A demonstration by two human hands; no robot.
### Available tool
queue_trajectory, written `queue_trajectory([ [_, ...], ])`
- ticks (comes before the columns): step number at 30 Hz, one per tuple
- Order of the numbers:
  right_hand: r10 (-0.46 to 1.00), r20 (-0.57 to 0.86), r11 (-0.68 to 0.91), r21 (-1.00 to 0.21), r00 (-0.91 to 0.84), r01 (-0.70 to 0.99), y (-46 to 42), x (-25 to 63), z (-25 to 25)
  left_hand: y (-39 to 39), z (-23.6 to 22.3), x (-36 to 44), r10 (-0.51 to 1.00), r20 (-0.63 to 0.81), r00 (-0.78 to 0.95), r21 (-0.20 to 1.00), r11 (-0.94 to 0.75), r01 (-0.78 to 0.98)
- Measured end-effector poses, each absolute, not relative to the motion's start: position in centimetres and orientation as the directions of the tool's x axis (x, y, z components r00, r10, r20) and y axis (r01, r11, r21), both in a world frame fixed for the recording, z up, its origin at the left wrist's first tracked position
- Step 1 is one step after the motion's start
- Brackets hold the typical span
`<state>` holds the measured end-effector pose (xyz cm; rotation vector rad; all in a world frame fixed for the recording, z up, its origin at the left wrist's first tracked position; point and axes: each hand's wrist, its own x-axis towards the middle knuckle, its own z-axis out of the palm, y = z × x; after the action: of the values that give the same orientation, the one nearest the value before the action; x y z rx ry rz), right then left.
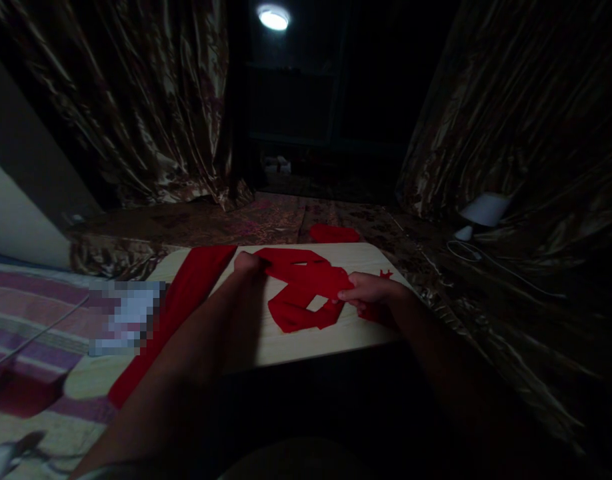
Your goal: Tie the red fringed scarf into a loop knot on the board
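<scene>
A red cloth strip, looped and crossed over itself with gaps showing the tabletop, lies on a pale wooden table. My left hand is closed at its upper left end, the fingers mostly turned from view. At the right side, my right hand pinches the cloth between thumb and fingers. Left of my left arm runs a long, wide red strip, laid slantwise over the table and partly hidden by the forearm. Another red piece lies below my right wrist, and a small red scrap sits just beyond it.
A red bundle rests past the far table edge. Left are a blurred-out flat object and a striped bedspread. A small white lamp with a cord stands at the right. Patterned curtains flank a dark window.
</scene>
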<state>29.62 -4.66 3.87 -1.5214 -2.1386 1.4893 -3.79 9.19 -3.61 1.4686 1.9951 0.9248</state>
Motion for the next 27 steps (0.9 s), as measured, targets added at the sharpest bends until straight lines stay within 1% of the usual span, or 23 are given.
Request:
queue_trajectory([
  [2, 0.749, -0.499, -0.016, -0.671, -0.435, 0.741, -5.0, 29.5, 4.0, 8.9, -3.2, -4.2, 0.940, -0.043, -0.340, 0.746, 0.256, 0.615],
  [3, 0.740, -0.524, -0.032, -0.654, -0.422, 0.756, -5.3, 29.4, 4.1, 8.7, -2.9, -4.2, 0.935, -0.047, -0.352, 0.744, 0.268, 0.613],
  [5, 0.723, -0.524, -0.059, -0.697, -0.451, 0.715, -5.7, 29.0, 4.4, 7.9, -2.0, -4.1, 0.937, -0.005, -0.349, 0.728, 0.243, 0.641],
  [6, 0.709, -0.513, -0.066, -0.732, -0.485, 0.678, -5.9, 28.8, 4.5, 7.3, -1.5, -3.8, 0.942, 0.045, -0.332, 0.708, 0.204, 0.676],
  [8, 0.668, -0.506, -0.066, -0.770, -0.545, 0.634, -6.2, 28.4, 4.6, 5.9, -0.6, -3.0, 0.945, 0.201, -0.260, 0.633, 0.077, 0.770],
  [10, 0.622, -0.551, -0.043, -0.734, -0.557, 0.678, -6.2, 28.0, 4.5, 4.1, -0.1, -1.9, 0.930, 0.358, -0.086, 0.560, -0.140, 0.816],
  [11, 0.611, -0.580, -0.026, -0.695, -0.539, 0.719, -6.2, 27.9, 4.4, 3.2, -0.1, -1.3, 0.918, 0.395, 0.029, 0.554, -0.263, 0.790],
  [13, 0.658, -0.582, 0.039, -0.607, -0.478, 0.794, -5.8, 27.6, 4.1, 1.4, -0.6, -0.4, 0.902, 0.354, 0.247, 0.625, -0.425, 0.655],
  [15, 0.775, -0.485, 0.130, -0.506, -0.406, 0.853, -5.0, 27.3, 4.0, 0.0, -1.6, 0.2, 0.862, 0.310, 0.402, 0.707, -0.491, 0.509],
  [16, 0.841, -0.402, 0.166, -0.447, -0.364, 0.879, -4.4, 27.2, 3.9, -0.6, -2.2, 0.3, 0.845, 0.303, 0.441, 0.735, -0.502, 0.456],
  [18, 0.943, -0.188, 0.201, -0.336, -0.274, 0.920, -2.9, 26.9, 3.6, -1.3, -3.5, 0.4, 0.820, 0.336, 0.464, 0.751, -0.530, 0.393],
  [20, 0.971, 0.013, 0.232, -0.267, -0.237, 0.935, -1.2, 26.5, 3.1, -1.6, -4.4, 0.4, 0.799, 0.391, 0.458, 0.731, -0.571, 0.373],
  [22, 0.950, 0.124, 0.307, -0.220, -0.286, 0.926, 0.6, 25.9, 2.1, -1.6, -5.1, 0.4, 0.774, 0.426, 0.468, 0.682, -0.615, 0.397],
  [24, 0.932, 0.128, 0.359, -0.170, -0.340, 0.918, 2.3, 25.4, 1.1, -1.4, -5.5, 0.3, 0.763, 0.433, 0.480, 0.595, -0.642, 0.483],
  [25, 0.929, 0.087, 0.369, -0.138, -0.359, 0.919, 3.1, 25.0, 0.6, -1.2, -5.6, 0.2, 0.768, 0.434, 0.471, 0.539, -0.640, 0.547],
  [27, 0.930, -0.011, 0.365, -0.074, -0.366, 0.928, 4.4, 24.4, 0.0, -1.0, -5.6, 0.0, 0.806, 0.417, 0.420, 0.434, -0.583, 0.687],
])
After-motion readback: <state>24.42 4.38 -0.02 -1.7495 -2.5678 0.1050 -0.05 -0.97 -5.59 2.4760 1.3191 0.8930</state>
